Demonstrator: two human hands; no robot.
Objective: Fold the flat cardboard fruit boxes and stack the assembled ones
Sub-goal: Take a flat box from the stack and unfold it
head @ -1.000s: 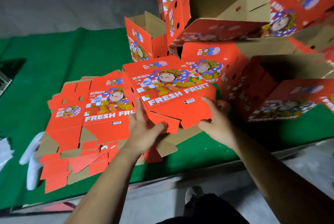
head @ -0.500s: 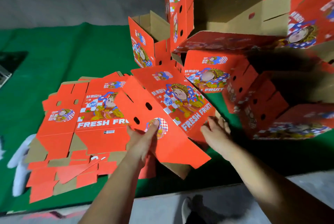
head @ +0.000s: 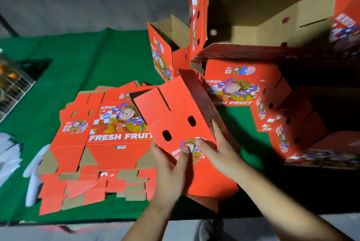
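Observation:
I hold one red cardboard fruit box (head: 175, 116) tilted above the table, its end panel with two oval holes facing me and its printed side turned away to the right. My left hand (head: 171, 168) grips its lower left edge, thumb on the round logo. My right hand (head: 216, 149) grips the right side, thumb on the panel and fingers along the far face. A stack of flat red boxes (head: 101, 143) printed FRESH FRUIT lies to the left. Assembled boxes (head: 253, 88) are piled behind and to the right.
Green cloth (head: 78, 65) covers the table. A large open box (head: 263, 13) lies on top of the pile at the back right. White gloves or cloth (head: 33, 174) lie at the left edge, beside a wire crate (head: 13, 85). My shoe (head: 210, 229) shows below the table's front edge.
The box has swung from flat, print up, to tilted with its holed end panel toward me. Both hands have shifted close together on that panel.

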